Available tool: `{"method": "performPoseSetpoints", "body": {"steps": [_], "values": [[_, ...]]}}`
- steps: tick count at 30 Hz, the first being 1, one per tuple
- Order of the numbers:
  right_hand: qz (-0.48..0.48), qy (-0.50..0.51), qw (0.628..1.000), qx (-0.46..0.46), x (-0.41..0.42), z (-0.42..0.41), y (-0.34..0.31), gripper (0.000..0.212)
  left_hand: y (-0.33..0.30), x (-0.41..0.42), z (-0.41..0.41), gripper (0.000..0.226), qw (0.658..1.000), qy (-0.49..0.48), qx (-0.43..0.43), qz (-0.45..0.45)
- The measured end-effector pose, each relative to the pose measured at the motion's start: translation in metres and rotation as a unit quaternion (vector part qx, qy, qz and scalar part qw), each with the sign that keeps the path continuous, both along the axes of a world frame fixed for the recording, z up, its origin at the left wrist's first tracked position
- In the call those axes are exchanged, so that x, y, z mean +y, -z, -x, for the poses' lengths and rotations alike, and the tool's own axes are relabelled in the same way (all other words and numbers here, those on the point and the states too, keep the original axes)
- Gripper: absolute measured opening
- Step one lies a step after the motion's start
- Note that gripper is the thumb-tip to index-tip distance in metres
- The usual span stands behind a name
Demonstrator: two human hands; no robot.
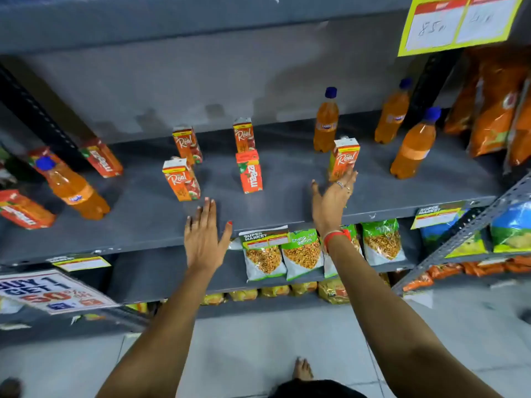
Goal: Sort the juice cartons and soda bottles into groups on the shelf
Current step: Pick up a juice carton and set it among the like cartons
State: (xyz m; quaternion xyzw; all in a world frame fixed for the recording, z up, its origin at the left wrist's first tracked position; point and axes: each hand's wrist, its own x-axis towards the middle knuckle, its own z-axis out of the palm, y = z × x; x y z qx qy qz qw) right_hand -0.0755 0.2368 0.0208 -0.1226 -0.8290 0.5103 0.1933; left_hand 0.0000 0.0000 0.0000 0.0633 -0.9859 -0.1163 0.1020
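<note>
Juice cartons and orange soda bottles stand scattered on a grey shelf (287, 208). Three Real cartons (181, 179) and an upright Maaza carton (249, 172) stand mid-shelf. Another Real carton (343, 159) stands right of centre, and my right hand (333, 196) is open with its fingertips at that carton's lower front. My left hand (205, 237) is open, flat over the shelf's front edge, just below the nearest Real carton. Three soda bottles (326, 122) stand at the right. One soda bottle (71, 188) stands at the left between two Maaza cartons (103, 160).
Orange snack bags (494, 104) hang at the right end of the shelf. Green-and-white snack packets (301, 254) fill the shelf below. A yellow price tag (459, 21) hangs top right, a promo sign (51, 291) lower left. A bare foot (301, 369) shows on the tiled floor.
</note>
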Motion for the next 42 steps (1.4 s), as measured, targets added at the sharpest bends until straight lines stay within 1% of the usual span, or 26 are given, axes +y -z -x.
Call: {"method": "performPoseSetpoints", "body": {"steps": [2,5,6,9,11,14,19,24,30,32,34,36,38,40,42], "values": [[0.033,0.039,0.999,-0.011,0.007,0.011,-0.003,0.088,0.001,0.001,0.001,0.067,1.0,-0.012,0.013,0.005],[0.064,0.077,0.995,0.01,0.016,0.028,-0.007,0.087,0.007,0.0,0.001,0.066,0.999,-0.017,0.04,0.02],[0.072,0.087,0.994,0.013,0.018,0.031,-0.008,0.083,0.006,0.0,0.002,0.066,0.999,-0.016,0.045,0.018],[0.068,0.105,0.992,0.016,0.025,0.043,-0.008,0.061,0.008,0.0,0.003,0.063,0.998,-0.02,0.055,0.012],[0.074,0.106,0.992,0.014,0.028,0.044,-0.005,0.054,0.009,0.0,0.003,0.062,0.998,-0.021,0.057,0.015],[0.092,0.071,0.993,0.01,0.017,0.042,-0.003,0.05,0.009,0.002,0.004,0.061,0.998,-0.031,0.059,0.013],[0.06,-0.043,0.997,-0.006,-0.022,0.047,-0.01,0.055,0.007,0.001,0.002,0.063,0.999,-0.031,0.042,0.015],[0.038,-0.094,0.995,-0.012,-0.059,0.05,-0.011,0.054,0.008,-0.002,0.002,0.063,0.999,-0.029,0.021,0.013],[0.053,-0.103,0.993,-0.012,-0.066,0.044,-0.005,0.05,0.01,-0.003,0.002,0.059,1.0,-0.021,0.02,0.007],[0.063,-0.101,0.993,-0.011,-0.065,0.038,-0.006,0.059,0.01,-0.003,0.003,0.058,0.999,-0.021,0.026,0.007],[0.053,-0.068,0.996,0.008,-0.067,0.026,-0.004,0.068,0.01,-0.002,0.003,0.058,0.999,-0.024,0.035,0.008],[0.046,-0.046,0.996,0.054,-0.074,0.009,-0.002,0.062,0.01,-0.002,0.003,0.058,0.999,-0.025,0.039,0.008],[0.046,-0.07,0.994,0.076,-0.085,-0.003,-0.001,0.053,0.009,-0.003,0.004,0.059,0.999,-0.017,0.035,0.016],[0.043,-0.108,0.991,0.06,-0.098,-0.006,-0.002,0.049,0.009,-0.007,0.003,0.059,0.999,-0.018,0.021,0.024],[0.041,-0.124,0.99,0.044,-0.111,-0.003,-0.006,0.051,0.007,-0.02,0.001,0.06,0.998,-0.053,0.016,0.019]]}}
